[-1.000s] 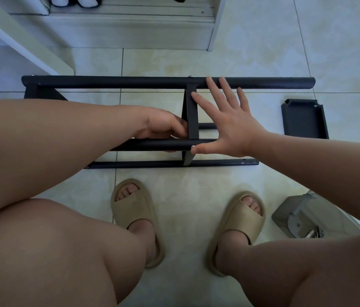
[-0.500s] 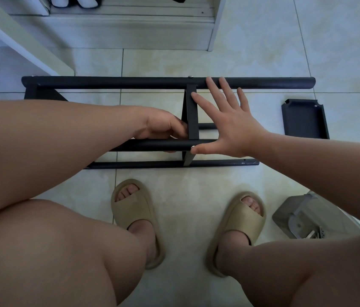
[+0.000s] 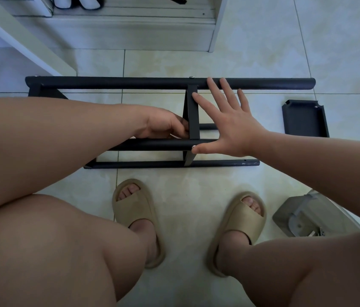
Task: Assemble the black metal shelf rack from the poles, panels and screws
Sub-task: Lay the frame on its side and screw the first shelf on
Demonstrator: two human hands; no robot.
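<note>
rack [image 3: 130,164] on its side on floor [image 3: 196,187], long axis left-right | right hand [image 3: 230,127] splayed flat, fingertips [image 3: 210,82] on far pole [image 3: 285,83], thumb on near pole [image 3: 152,144] | left hand [image 3: 161,125] curled at cross panel [image 3: 193,116], grip unclear

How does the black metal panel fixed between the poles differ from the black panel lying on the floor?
The fixed black metal panel stands on edge, joined to the black poles; the loose black panel lies flat on the tiles, rim up, apart from them. The right hand touches the fixed panel with straight fingers; nothing touches the loose one. Both are black metal.
</note>
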